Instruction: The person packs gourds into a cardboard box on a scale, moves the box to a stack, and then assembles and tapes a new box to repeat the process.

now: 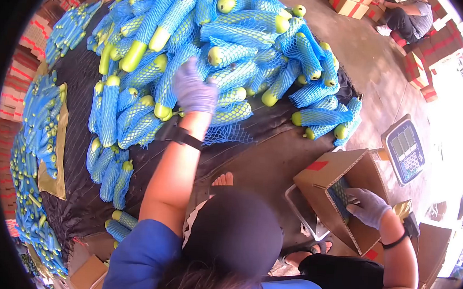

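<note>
My left hand (194, 90), in a pale purple glove, is over the big pile of long green gourds (239, 36) in blue foam net sleeves. Its thumb and fingers are apart, right beside a netted gourd (171, 84) and overlapping the pile. An empty-looking stretch of blue netting (227, 135) lies below that wrist. On the right, my right hand (369, 209), gloved too, reaches into an open cardboard box (317, 184). Its fingers are bent round a netted gourd (339, 197) inside, which the box wall partly hides.
The box stands on a scale, whose display (404, 148) is behind it. Dark sheeting (74, 133) lies under the pile. More netted gourds (33, 141) and stacked cartons (18, 84) line the left. Another person (409, 20) sits at the upper right by cartons (351, 3).
</note>
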### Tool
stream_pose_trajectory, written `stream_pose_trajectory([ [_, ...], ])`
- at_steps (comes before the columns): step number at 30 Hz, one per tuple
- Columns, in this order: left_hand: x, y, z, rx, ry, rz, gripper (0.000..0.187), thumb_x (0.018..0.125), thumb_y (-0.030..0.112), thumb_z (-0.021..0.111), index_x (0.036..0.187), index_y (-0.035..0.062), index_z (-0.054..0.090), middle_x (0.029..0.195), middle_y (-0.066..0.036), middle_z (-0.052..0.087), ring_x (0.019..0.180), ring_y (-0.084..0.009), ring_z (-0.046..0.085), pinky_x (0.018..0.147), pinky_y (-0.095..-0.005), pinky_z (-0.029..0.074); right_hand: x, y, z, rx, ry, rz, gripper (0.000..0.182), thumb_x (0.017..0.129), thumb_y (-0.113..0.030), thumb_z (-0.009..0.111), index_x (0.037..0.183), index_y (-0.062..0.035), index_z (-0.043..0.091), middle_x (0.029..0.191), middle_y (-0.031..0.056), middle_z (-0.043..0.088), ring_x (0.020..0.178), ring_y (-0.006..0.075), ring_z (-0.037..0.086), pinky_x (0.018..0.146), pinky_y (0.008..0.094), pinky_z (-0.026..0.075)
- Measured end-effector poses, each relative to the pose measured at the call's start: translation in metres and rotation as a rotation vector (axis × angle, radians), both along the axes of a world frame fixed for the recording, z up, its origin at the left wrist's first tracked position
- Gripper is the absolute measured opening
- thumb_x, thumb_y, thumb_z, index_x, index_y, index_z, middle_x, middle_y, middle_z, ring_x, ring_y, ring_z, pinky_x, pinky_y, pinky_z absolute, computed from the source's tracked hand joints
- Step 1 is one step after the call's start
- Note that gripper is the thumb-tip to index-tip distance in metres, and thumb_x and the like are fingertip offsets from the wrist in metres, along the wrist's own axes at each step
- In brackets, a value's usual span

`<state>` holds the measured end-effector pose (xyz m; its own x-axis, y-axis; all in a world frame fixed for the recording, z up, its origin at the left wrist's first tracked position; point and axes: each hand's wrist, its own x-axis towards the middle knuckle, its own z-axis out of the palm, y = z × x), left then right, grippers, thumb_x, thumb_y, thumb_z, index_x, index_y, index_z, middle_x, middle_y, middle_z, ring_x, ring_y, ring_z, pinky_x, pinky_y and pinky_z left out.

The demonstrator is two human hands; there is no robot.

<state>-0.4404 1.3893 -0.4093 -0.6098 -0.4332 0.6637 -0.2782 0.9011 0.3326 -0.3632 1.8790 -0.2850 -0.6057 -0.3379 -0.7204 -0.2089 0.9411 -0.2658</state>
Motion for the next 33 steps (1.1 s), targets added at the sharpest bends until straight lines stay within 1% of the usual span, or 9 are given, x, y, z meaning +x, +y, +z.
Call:
stream_pose_trajectory([
  [3,0.011,-0.099,-0.056,0.094,-0.287,0.357,0.098,0.066,0.034,0.086,0.144,0.0087,0.033,0.125,-0.02,0.057,0.12,-0.038,0.053,0.105,-0.0468,0.041,-0.002,0.018,0.005,-0.249,0.021,-0.144,0.049,0.088,-0.018,0.068,0.133,-0.0033,0.054,0.122,0.0194,0.062,0.113,0.0323,0.062,0.097,0.0393,0.049],
  [5,0.01,-0.139,-0.093,0.322,-0.411,0.249,0.097,0.065,0.034,0.088,0.143,0.0066,0.038,0.129,-0.022,0.056,0.119,-0.0382,0.055,0.104,-0.0439,0.043,-0.006,0.018,0.007,-0.361,0.037,-0.249,0.049,0.088,-0.015,0.068,0.133,-0.0019,0.054,0.122,0.0197,0.063,0.112,0.0312,0.062,0.097,0.0381,0.05],
  [8,0.007,-0.159,-0.099,0.514,-0.257,0.041,0.079,0.065,0.021,0.089,0.131,0.0006,0.051,0.12,-0.023,0.062,0.111,-0.038,0.061,0.097,-0.0408,0.047,-0.009,0.013,0.016,-0.298,0.185,-0.14,0.049,0.088,-0.017,0.069,0.131,0.0006,0.054,0.118,0.0181,0.064,0.111,0.0292,0.063,0.095,0.0386,0.05],
  [11,0.008,-0.158,-0.094,1.161,-0.034,-0.359,0.069,0.07,0.024,0.086,0.126,0.0028,0.052,0.106,-0.01,0.064,0.09,-0.0222,0.064,0.084,-0.0374,0.053,-0.009,0.002,0.042,-0.208,0.313,0.014,0.048,0.089,-0.02,0.069,0.13,0.0008,0.056,0.115,0.0172,0.065,0.109,0.0283,0.063,0.095,0.0387,0.05],
  [14,0.039,-0.111,-0.031,1.667,-0.002,-0.813,0.068,0.073,0.042,0.08,0.123,0.005,0.052,0.103,-0.01,0.063,0.088,-0.0257,0.065,0.083,-0.0393,0.056,-0.004,0.003,0.034,-0.576,0.341,-0.126,0.046,0.088,-0.02,0.069,0.127,0.0013,0.058,0.113,0.0168,0.066,0.108,0.028,0.064,0.095,0.0381,0.05],
  [17,0.078,-0.071,0.01,2.05,-0.046,-1.042,0.071,0.075,0.044,0.079,0.124,0.0013,0.05,0.105,-0.013,0.063,0.09,-0.027,0.065,0.083,-0.041,0.057,0.007,-0.016,0.051,-0.582,0.251,-0.043,0.043,0.088,-0.017,0.07,0.125,0.0018,0.059,0.112,0.0154,0.066,0.107,0.026,0.064,0.096,0.0365,0.049],
  [23,0.174,-0.048,-0.004,1.989,-0.192,-0.837,0.061,0.077,0.038,0.077,0.121,0.0019,0.054,0.096,-0.01,0.065,0.085,-0.0217,0.065,0.077,-0.0381,0.057,0.016,-0.007,0.031,-0.584,0.158,-0.047,0.041,0.087,-0.006,0.066,0.126,0.0023,0.058,0.115,0.0135,0.065,0.108,0.0225,0.063,0.097,0.0341,0.049],
  [26,0.268,-0.045,-0.031,1.768,-0.114,-0.474,0.038,0.078,0.026,0.074,0.105,0.0051,0.058,0.091,-0.007,0.062,0.075,-0.0192,0.062,0.068,-0.0371,0.054,0.012,0.016,0.011,-0.486,0.236,0.011,0.045,0.087,-0.009,0.065,0.13,0.0006,0.055,0.119,0.0137,0.062,0.109,0.022,0.062,0.095,0.0343,0.049],
  [33,0.499,-0.052,-0.116,1.606,-0.331,0.312,0.041,0.083,0.016,0.073,0.114,-0.0014,0.052,0.095,-0.014,0.062,0.082,-0.0256,0.065,0.071,-0.0434,0.057,0.037,0.013,0.004,-0.406,0.108,-0.055,0.043,0.088,-0.006,0.064,0.13,0.0008,0.055,0.117,0.0134,0.064,0.109,0.0215,0.062,0.094,0.0325,0.05],
])
